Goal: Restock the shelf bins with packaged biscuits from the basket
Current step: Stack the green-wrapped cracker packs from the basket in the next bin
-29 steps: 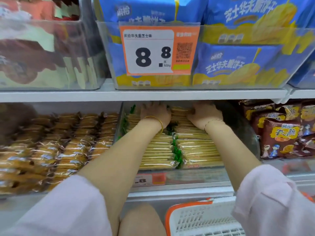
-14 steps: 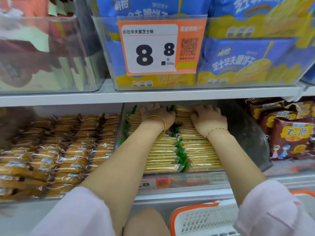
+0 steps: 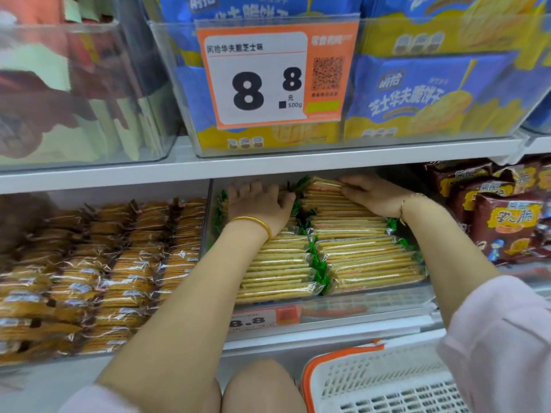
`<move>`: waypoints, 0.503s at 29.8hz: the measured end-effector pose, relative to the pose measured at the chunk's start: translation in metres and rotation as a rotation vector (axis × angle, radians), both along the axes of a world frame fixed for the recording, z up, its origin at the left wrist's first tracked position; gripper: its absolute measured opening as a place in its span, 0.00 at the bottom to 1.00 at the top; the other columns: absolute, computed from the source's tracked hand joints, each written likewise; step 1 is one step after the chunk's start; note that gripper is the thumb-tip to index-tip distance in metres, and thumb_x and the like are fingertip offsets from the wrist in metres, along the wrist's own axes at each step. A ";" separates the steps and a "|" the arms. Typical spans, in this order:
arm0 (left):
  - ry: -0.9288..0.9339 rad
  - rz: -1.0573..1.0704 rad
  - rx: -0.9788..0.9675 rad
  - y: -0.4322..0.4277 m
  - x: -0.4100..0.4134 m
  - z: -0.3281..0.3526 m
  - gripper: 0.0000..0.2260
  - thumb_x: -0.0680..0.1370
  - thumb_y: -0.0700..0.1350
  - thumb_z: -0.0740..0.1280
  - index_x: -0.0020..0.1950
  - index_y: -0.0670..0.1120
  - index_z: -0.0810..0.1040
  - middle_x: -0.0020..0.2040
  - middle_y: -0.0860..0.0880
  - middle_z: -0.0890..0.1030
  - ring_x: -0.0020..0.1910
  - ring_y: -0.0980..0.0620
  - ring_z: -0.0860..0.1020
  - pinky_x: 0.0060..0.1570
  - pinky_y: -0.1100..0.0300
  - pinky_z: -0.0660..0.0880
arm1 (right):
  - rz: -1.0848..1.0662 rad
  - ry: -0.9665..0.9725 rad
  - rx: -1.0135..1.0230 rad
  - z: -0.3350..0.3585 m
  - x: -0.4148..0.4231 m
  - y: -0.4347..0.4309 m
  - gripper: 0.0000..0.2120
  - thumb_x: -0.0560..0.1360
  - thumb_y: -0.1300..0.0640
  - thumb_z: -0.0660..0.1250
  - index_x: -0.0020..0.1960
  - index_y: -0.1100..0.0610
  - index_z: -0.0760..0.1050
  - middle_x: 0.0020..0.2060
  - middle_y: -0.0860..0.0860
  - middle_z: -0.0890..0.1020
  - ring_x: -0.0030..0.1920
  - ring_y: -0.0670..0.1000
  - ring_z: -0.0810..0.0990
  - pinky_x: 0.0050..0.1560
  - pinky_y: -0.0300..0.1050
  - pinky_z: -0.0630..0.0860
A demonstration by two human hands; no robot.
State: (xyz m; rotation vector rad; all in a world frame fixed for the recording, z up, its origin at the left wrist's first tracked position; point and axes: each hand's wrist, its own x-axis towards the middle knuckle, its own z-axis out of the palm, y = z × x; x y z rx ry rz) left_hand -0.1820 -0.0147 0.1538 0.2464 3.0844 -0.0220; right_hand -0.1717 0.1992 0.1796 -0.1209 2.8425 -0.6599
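Note:
A clear bin (image 3: pixel 369 304) on the lower shelf holds two rows of pale biscuit packs (image 3: pixel 360 257) with green wrapper ends, standing on edge. My left hand (image 3: pixel 259 204), a gold bangle on its wrist, lies on the back of the left row with its fingers bent down over the rearmost packs. My right hand (image 3: pixel 377 195) reaches to the back of the right row, where thumb and fingers pinch the top of the rearmost pack (image 3: pixel 323 186). The white basket (image 3: pixel 372 380) with an orange rim sits below the shelf at the bottom right; its contents are hidden.
A bin of brown biscuit packs (image 3: pixel 119 263) stands to the left and brown snack bags (image 3: pixel 507 222) to the right. On the upper shelf a clear bin of blue bags (image 3: pixel 432 93) carries an 8.8 price tag (image 3: pixel 277 76). My knee (image 3: pixel 262 389) is below the shelf edge.
Both hands stayed at the back of the bin. My right hand's fingers slid left and took hold of the rearmost pack; the left hand barely shifted.

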 end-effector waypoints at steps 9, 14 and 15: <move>0.010 0.054 -0.025 0.002 -0.004 0.003 0.28 0.80 0.61 0.41 0.72 0.47 0.63 0.72 0.41 0.64 0.71 0.40 0.60 0.68 0.43 0.56 | 0.022 -0.021 0.094 0.004 -0.022 0.001 0.20 0.81 0.47 0.54 0.71 0.50 0.65 0.71 0.51 0.68 0.69 0.53 0.66 0.64 0.40 0.61; 0.111 -0.049 0.167 0.009 -0.019 0.005 0.27 0.81 0.58 0.46 0.54 0.42 0.77 0.50 0.41 0.79 0.55 0.40 0.76 0.52 0.51 0.70 | 0.078 0.023 0.206 -0.006 -0.028 -0.015 0.23 0.79 0.40 0.51 0.71 0.46 0.65 0.71 0.51 0.67 0.70 0.54 0.65 0.70 0.49 0.61; 0.135 -0.099 0.202 0.014 -0.020 0.004 0.24 0.81 0.57 0.48 0.51 0.42 0.77 0.45 0.43 0.78 0.51 0.41 0.77 0.46 0.53 0.70 | 0.090 0.029 0.219 -0.006 -0.027 -0.015 0.22 0.80 0.41 0.51 0.70 0.46 0.66 0.70 0.51 0.68 0.69 0.54 0.66 0.69 0.49 0.63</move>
